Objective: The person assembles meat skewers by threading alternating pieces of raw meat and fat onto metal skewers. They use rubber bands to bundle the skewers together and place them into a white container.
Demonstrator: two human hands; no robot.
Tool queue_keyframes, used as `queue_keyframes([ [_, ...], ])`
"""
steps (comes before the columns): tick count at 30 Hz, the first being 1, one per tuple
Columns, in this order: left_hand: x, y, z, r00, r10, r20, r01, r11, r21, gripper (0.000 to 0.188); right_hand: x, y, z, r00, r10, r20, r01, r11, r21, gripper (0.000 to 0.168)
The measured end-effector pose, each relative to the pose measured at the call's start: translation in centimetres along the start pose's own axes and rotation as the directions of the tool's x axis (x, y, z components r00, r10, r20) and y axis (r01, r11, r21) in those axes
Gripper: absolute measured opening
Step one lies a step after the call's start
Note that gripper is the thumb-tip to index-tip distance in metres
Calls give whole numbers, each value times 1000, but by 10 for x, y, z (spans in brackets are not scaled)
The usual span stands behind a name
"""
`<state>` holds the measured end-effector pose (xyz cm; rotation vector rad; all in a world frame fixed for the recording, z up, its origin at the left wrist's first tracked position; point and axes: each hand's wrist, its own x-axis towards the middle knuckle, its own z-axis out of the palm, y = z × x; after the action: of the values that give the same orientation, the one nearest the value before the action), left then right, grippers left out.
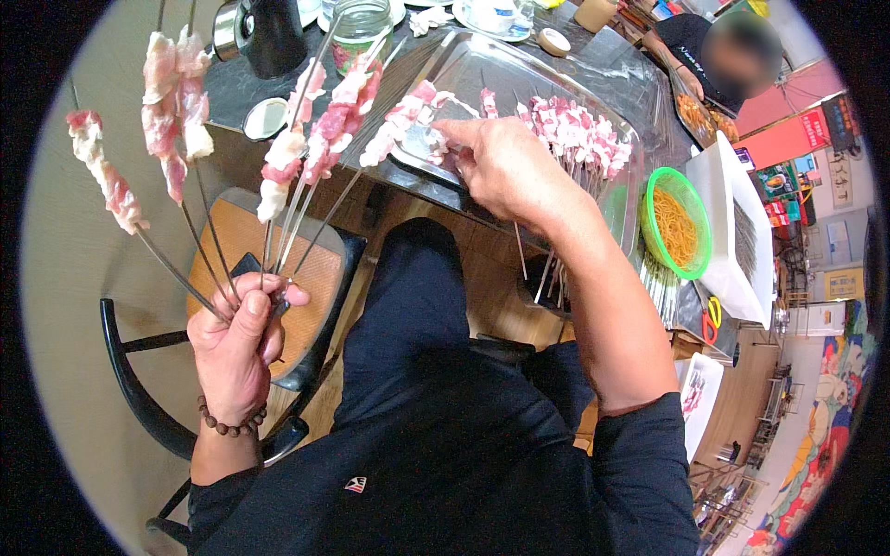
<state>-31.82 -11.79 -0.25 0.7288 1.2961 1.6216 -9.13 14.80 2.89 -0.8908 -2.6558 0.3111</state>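
My left hand (236, 333) is closed around the lower ends of several metal skewers. They fan upward, each threaded with raw pink and white meat pieces (330, 132). One skewer of meat (104, 170) leans out to the far left. My right hand (511, 163) is over the near left part of a clear rectangular tray (455, 52), its bent fingers at small raw meat pieces (437, 146). Whether the fingertips grip a piece is hidden. Right of this hand, a pile of finished-looking meat skewers (580, 135) lies in the tray, handles hanging over the near rim.
A green basket of noodle-like strands (674, 226), a white bin of skewers (740, 229) and scissors (710, 320) sit at right. A glass jar (361, 31) and black jug (268, 35) stand behind. A chair (278, 278) is at left; another person (695, 62) works across the table.
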Motion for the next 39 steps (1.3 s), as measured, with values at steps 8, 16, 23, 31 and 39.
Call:
queue_keyframes([
  [8, 0, -3, 2, 1000, 0, 8, -1, 998, 64, 25, 0, 1, -26, 986, 45, -161, -29, 994, 104, 36],
  [16, 2, -7, 13, 997, -64, 32, 65, 998, -18, 21, -55, -106, -32, 931, 354, 93, -249, 425, 870, 22],
  [23, -3, -12, 20, 994, -85, 69, 85, 996, 6, 23, -48, -127, -10, 921, 365, 136, -229, 223, 948, 28],
  [31, -10, -15, 22, 977, -100, 189, 92, 994, 51, 22, -42, -128, -9, 909, 375, 180, -197, 9, 980, 17],
  [39, -13, -15, 23, 969, -112, 219, 106, 994, 38, 22, -42, -130, -19, 876, 455, 159, -122, -110, 986, 14],
])
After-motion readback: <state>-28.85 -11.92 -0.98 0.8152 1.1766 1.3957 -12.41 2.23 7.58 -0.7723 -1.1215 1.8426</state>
